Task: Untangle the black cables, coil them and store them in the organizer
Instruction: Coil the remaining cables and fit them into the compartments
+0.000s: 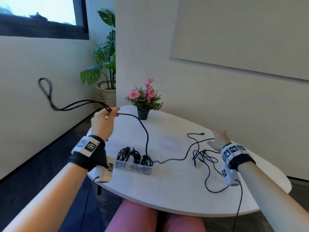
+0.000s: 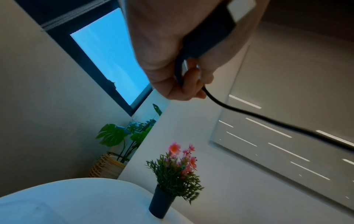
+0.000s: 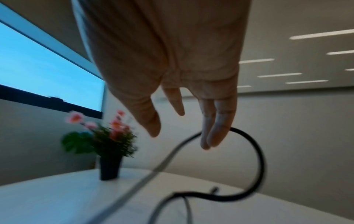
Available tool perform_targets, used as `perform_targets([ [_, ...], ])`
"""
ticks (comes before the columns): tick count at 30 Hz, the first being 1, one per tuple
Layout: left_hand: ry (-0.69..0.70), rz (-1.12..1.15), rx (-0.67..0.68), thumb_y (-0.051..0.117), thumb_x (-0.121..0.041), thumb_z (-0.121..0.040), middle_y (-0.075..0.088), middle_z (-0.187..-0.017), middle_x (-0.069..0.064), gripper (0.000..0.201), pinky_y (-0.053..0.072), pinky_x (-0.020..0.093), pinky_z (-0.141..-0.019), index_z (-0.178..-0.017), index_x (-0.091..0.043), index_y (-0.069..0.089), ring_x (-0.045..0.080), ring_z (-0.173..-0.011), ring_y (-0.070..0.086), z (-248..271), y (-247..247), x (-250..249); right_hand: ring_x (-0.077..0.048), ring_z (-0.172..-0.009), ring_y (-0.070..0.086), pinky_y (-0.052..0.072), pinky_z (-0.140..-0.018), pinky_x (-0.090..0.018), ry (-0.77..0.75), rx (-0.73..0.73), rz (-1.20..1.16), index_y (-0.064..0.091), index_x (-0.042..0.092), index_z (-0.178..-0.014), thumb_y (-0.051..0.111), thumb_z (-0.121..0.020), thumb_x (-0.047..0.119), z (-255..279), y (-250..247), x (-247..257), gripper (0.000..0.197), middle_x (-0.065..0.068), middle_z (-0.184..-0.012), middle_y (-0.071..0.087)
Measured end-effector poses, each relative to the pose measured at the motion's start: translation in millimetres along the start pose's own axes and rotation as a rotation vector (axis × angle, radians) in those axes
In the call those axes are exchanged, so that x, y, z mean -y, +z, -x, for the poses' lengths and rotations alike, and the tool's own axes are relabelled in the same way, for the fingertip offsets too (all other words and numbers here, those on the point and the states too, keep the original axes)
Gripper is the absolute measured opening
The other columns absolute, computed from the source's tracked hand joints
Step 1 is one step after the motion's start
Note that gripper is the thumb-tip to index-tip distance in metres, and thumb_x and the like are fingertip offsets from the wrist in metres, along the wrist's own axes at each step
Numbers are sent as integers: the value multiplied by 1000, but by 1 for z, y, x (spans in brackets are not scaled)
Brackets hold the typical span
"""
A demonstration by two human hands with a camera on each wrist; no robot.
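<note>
The white table point(image 1: 175, 186) is rounded, its near edge curving over the person's lap at 6 o'clock and its far edge close to the wall at 12; bare tabletop lies between the organizer and the near rim. The left hand point(image 1: 102, 122), raised over the table's rim at 10 o'clock, has its fingers curled round one black cable point(image 1: 143, 129); a doubled loop of that cable swings out past the edge toward 9 o'clock, while its other run drops to the clear organizer point(image 1: 133, 166) at about 7 o'clock on the table. The organizer holds three coiled bundles point(image 1: 133, 155) side by side, as far as can be counted. The right hand point(image 1: 217, 139) hovers at 3 o'clock with fingers straight and spread, gripping nothing. Just left of it a loose tangle point(image 1: 203, 158) of thin black cables sprawls; how many cannot be told. One small flower pot point(image 1: 143, 113) stands at 12 o'clock, and one large plant in a woven basket point(image 1: 105, 92) sits on the floor beyond the table.
</note>
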State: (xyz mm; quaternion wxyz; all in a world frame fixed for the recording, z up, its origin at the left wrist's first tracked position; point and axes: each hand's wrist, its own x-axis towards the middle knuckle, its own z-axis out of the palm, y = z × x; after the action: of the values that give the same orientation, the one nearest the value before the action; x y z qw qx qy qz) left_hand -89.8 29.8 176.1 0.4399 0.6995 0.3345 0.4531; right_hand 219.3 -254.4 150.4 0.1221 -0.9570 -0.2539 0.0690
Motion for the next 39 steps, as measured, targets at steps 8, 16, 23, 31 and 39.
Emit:
perform_targets([
  [8,141,-467,438,58,-33,-92,65,-77,9,30,35,22,-51,-83,-8,71,16,-61,50,35,46,-34,-3,-120,48,39,-101,-28,-705,-5,-680,51,23,-133,51,-81,62,105,-27,165,65,7,-133,54],
  [16,160,-587,619,71,-42,-80,61,-58,-3,27,35,13,-46,-83,-16,77,5,-49,48,42,36,-46,-6,-72,65,47,-68,-13,-711,-204,-873,64,10,-90,46,-99,24,107,-29,195,24,-1,-78,69],
  [23,-160,-68,643,47,-48,-93,41,-57,-9,38,28,19,-48,-70,-17,53,10,-54,33,17,-12,-39,-24,-63,63,57,-59,-36,-167,19,-1453,55,9,-88,32,-104,25,80,-54,136,32,-8,-77,57],
  [31,-136,430,363,41,-36,-99,55,-97,-3,29,47,30,-90,-84,-18,59,12,-99,55,32,3,-48,-27,-93,59,52,-75,-40,-33,162,-1136,43,6,-107,41,-94,12,77,-20,140,15,-12,-108,49],
  [39,195,360,414,27,-26,-104,63,-102,-1,36,40,13,-83,-103,-20,63,-2,-104,56,56,30,-76,-11,-127,39,26,-113,-36,-708,27,-500,47,20,-135,49,-93,45,108,9,180,49,6,-135,49],
])
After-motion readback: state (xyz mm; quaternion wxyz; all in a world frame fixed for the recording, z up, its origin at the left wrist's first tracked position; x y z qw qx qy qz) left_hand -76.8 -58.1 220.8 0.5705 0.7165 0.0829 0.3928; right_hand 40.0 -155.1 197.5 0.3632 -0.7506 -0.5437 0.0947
